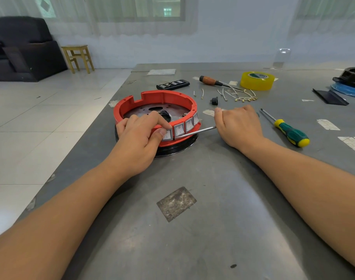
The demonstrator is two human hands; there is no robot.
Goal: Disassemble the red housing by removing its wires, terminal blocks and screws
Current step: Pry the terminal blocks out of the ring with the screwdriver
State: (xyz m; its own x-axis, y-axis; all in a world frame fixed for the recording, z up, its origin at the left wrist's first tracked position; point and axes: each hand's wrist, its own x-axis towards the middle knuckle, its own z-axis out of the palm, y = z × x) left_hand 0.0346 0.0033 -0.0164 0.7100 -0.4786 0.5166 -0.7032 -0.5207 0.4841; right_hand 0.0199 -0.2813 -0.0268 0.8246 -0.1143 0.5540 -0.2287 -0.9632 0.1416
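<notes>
Presently the round red plastic housing [155,107] sits left of centre on the grey metal table [213,199]. Left hand [141,135] grips its front wall beside the silver rocker switches [180,129]. Right hand [240,126] is closed round a thin steel-shafted tool [201,131], its tip at the switches. Risk: the tip slipping under prying force toward the left thumb. Removed wires [241,96] lie behind; tiled floor, dark armchair [23,49] beyond.
</notes>
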